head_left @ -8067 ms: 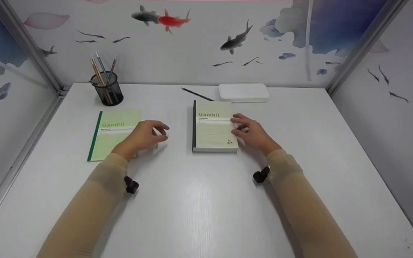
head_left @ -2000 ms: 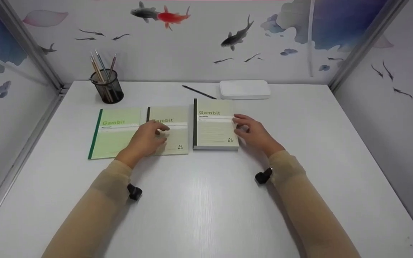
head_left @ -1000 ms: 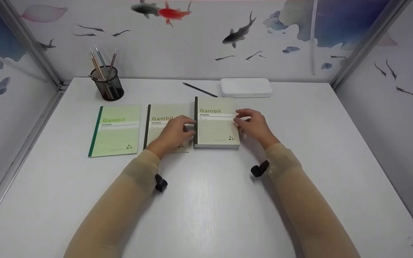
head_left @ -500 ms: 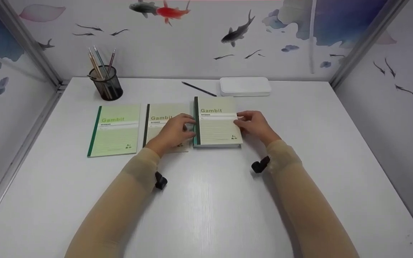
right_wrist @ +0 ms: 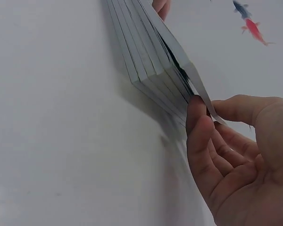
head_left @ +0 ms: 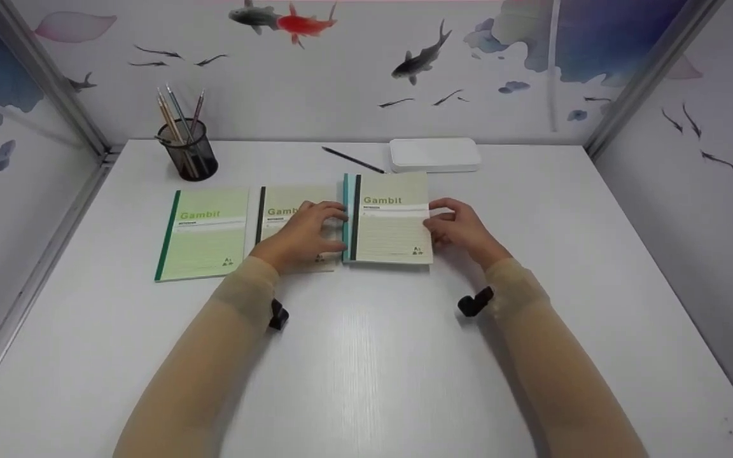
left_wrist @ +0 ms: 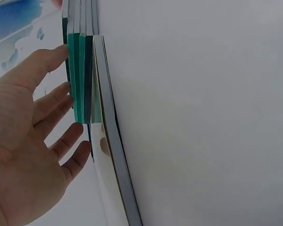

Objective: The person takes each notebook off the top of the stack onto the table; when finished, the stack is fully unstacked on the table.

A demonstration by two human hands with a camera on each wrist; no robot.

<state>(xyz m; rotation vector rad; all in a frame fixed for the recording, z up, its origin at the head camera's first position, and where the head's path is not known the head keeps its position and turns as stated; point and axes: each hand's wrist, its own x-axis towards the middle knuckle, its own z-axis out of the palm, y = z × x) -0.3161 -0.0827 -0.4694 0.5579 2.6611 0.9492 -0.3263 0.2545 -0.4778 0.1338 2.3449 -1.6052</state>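
A stack of notebooks lies mid-table, its teal and dark spines [left_wrist: 78, 77] facing left. The top one, a beige notebook [head_left: 395, 219] with a black spine, sits shifted to the right and bares a blue-spined notebook [head_left: 346, 219] beneath. My right hand [head_left: 465, 232] pinches its right edge between thumb and fingers; in the right wrist view this edge [right_wrist: 199, 84] is lifted and bent. My left hand [head_left: 300, 235] has its fingers spread, fingertips at the spines. It partly covers another beige notebook [head_left: 303, 194] lying flat. A green notebook [head_left: 210, 238] lies farther left.
A black mesh pen holder [head_left: 193, 152] with several pencils stands at the back left. A black pencil [head_left: 354, 159] and a white case [head_left: 434, 154] lie along the back edge. Printed walls [head_left: 341, 76] enclose the table.
The top beige notebook has slid right on the stack with my right hand. My left hand has come right to the spines. Another beige notebook has joined the green one since the oldest frame.
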